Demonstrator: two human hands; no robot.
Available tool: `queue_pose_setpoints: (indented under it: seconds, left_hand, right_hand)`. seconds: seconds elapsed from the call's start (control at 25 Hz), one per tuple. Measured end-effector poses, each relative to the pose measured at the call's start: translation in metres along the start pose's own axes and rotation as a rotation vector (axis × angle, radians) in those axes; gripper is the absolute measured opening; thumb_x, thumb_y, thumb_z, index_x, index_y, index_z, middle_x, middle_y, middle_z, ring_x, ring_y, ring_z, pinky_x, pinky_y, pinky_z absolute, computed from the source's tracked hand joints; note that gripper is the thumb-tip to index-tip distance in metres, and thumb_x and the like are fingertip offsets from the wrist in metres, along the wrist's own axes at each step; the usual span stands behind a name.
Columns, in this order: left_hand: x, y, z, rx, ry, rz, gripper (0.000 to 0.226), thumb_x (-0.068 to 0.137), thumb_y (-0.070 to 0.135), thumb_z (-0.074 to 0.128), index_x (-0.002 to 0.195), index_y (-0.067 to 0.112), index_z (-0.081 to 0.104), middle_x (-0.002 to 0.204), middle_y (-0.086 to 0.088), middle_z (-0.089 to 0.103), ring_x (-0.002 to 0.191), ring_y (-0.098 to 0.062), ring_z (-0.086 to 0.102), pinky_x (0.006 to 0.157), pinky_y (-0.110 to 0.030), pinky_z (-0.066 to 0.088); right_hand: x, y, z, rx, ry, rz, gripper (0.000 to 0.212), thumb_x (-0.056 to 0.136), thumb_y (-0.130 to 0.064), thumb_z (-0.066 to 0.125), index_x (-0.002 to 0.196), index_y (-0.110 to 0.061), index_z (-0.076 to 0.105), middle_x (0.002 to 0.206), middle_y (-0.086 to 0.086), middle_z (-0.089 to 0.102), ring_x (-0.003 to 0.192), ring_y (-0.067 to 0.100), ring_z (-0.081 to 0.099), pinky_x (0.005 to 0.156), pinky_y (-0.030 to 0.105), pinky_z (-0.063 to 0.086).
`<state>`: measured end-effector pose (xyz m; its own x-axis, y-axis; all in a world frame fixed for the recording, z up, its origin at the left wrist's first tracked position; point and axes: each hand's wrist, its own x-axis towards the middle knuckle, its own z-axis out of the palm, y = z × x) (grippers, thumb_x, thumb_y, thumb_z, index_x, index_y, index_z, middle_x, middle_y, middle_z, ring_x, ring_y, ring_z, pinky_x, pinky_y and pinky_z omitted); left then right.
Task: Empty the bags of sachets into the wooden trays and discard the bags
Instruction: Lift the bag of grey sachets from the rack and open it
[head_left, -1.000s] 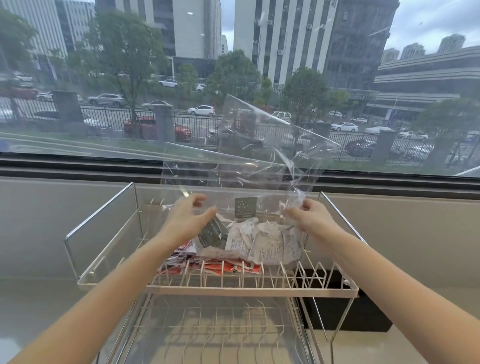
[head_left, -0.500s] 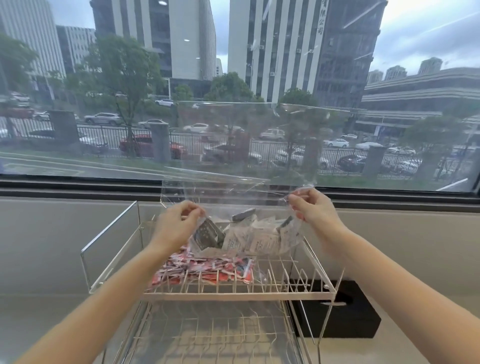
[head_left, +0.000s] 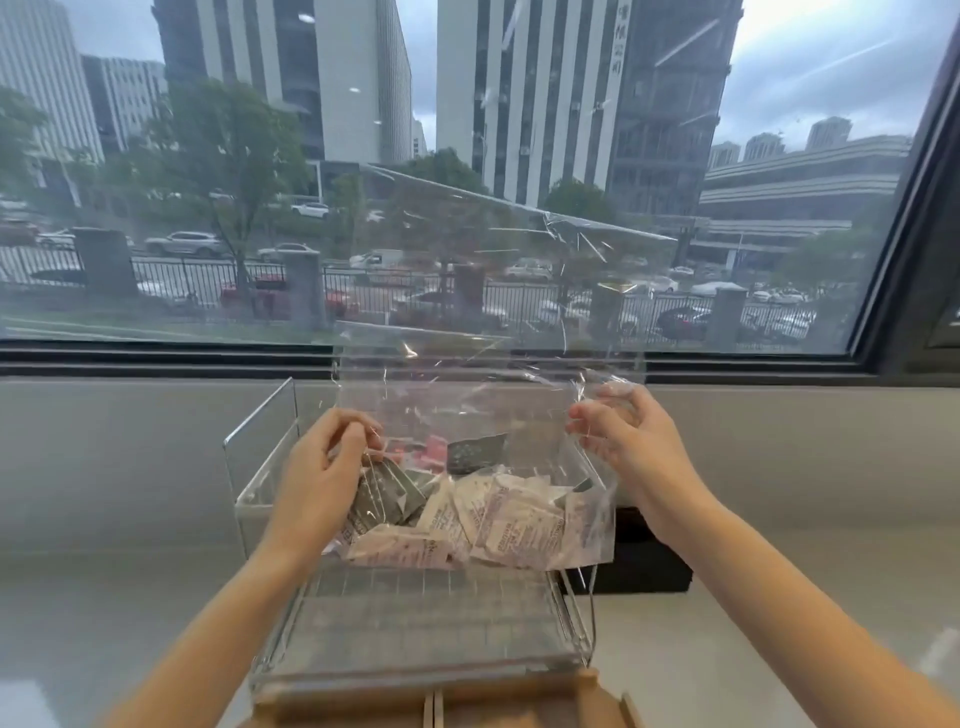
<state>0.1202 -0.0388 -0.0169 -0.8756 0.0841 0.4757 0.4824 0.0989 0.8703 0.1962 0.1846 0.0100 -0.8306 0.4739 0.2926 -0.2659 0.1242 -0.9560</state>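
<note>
A clear plastic bag (head_left: 483, 395) hangs between both hands above a two-tier rack. My left hand (head_left: 324, 478) pinches its left edge and my right hand (head_left: 621, 441) pinches its right edge. Several white and dark green sachets (head_left: 493, 519) lie bunched in the bag's bottom. Behind them, red sachets (head_left: 431, 452) lie on the rack's clear upper tray (head_left: 254, 467). A wooden tray (head_left: 431, 699) shows at the bottom edge, below the rack.
The rack's lower wire shelf (head_left: 415, 613) sits under the bag. A black box (head_left: 649, 561) stands just right of the rack. A grey sill and a large window (head_left: 208, 208) run behind. Pale counter surface lies on both sides.
The view has tilted down and closer, bringing the wooden tray into sight. The bag now hangs lower in front of the upper tray, and both hands have spread slightly wider apart.
</note>
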Motion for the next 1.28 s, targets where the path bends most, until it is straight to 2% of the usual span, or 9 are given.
queue_pose_setpoints:
  seconds: [0.12,0.28,0.44,0.68,0.8,0.92,1.08,1.2,1.28]
  left_hand:
    - [-0.053,-0.029,-0.005,-0.038,-0.011,-0.124,0.025,0.093,0.009,0.039,0.076,0.015,0.056,0.069,0.000,0.060,0.064,-0.011,0.062,0.051,-0.014,0.047]
    - [-0.117,-0.077,-0.006,-0.118,-0.053,-0.368,0.025,0.093,0.005,0.039,0.074,0.011,0.053,0.056,0.003,0.062,0.067,-0.016,0.066,0.059,-0.027,0.050]
    - [-0.166,-0.105,-0.006,-0.026,-0.094,-0.480,0.025,0.090,0.002,0.042,0.073,0.012,0.056,0.070,-0.002,0.062,0.066,-0.013,0.061,0.050,-0.004,0.043]
    - [-0.191,-0.105,-0.015,0.099,-0.283,-0.421,0.034,0.089,0.000,0.043,0.088,0.032,0.055,0.097,0.015,0.059,0.088,0.001,0.057,0.067,-0.011,0.043]
    - [-0.178,-0.089,-0.021,0.051,-0.225,-0.304,0.012,0.088,0.023,0.051,0.090,0.032,0.059,0.096,0.013,0.065,0.088,0.005,0.058,0.073,-0.008,0.039]
    - [-0.160,-0.073,-0.029,-0.113,-0.120,-0.221,0.015,0.077,0.042,0.055,0.085,0.037,0.066,0.086,0.015,0.072,0.086,0.000,0.066,0.074,-0.008,0.046]
    - [-0.155,-0.056,-0.030,-0.208,-0.117,-0.176,0.015,0.079,0.032,0.052,0.083,0.028,0.066,0.081,0.015,0.072,0.081,-0.004,0.068,0.072,-0.013,0.051]
    - [-0.160,-0.052,-0.032,-0.163,-0.160,-0.163,0.014,0.081,0.019,0.052,0.084,0.024,0.065,0.080,0.014,0.072,0.081,-0.005,0.068,0.073,-0.012,0.049]
    - [-0.162,-0.051,-0.036,-0.116,-0.194,-0.150,0.021,0.084,0.009,0.053,0.084,0.025,0.066,0.082,0.015,0.072,0.083,-0.002,0.067,0.074,-0.010,0.047]
  right_hand:
    - [-0.050,0.027,-0.006,-0.036,-0.033,0.077,0.015,0.088,-0.017,0.054,0.102,-0.023,0.056,0.081,-0.002,0.065,0.076,0.010,0.062,0.072,0.022,0.049]
    - [-0.105,0.071,-0.012,-0.053,-0.047,0.171,0.011,0.088,-0.014,0.054,0.091,-0.023,0.059,0.077,-0.001,0.063,0.067,0.007,0.061,0.063,0.018,0.051]
    - [-0.136,0.107,-0.024,-0.035,0.004,0.312,0.012,0.090,-0.017,0.051,0.092,-0.010,0.060,0.076,0.001,0.063,0.069,0.012,0.061,0.060,0.018,0.052]
    - [-0.156,0.135,-0.025,-0.053,-0.026,0.420,0.008,0.089,-0.018,0.054,0.084,-0.015,0.061,0.078,0.002,0.062,0.075,0.016,0.060,0.069,0.025,0.050]
    - [-0.145,0.129,-0.026,-0.052,-0.036,0.350,0.013,0.088,-0.018,0.054,0.096,-0.010,0.061,0.087,0.002,0.066,0.083,0.012,0.063,0.072,0.022,0.050]
    - [-0.136,0.118,-0.028,-0.070,-0.080,0.280,0.013,0.086,-0.021,0.057,0.098,-0.017,0.059,0.095,0.002,0.068,0.086,0.009,0.067,0.078,0.024,0.053]
    - [-0.117,0.092,-0.036,-0.015,0.040,0.124,0.025,0.076,-0.041,0.059,0.098,-0.030,0.055,0.108,0.005,0.065,0.094,0.011,0.064,0.082,0.024,0.049]
    - [-0.095,0.049,-0.032,-0.132,0.133,-0.162,0.019,0.087,-0.025,0.046,0.103,-0.025,0.056,0.102,-0.004,0.065,0.097,0.004,0.061,0.088,0.020,0.046]
    - [-0.086,0.017,-0.012,-0.274,-0.002,-0.321,0.020,0.091,-0.016,0.044,0.102,-0.021,0.060,0.090,-0.012,0.065,0.087,-0.008,0.060,0.081,0.010,0.044]
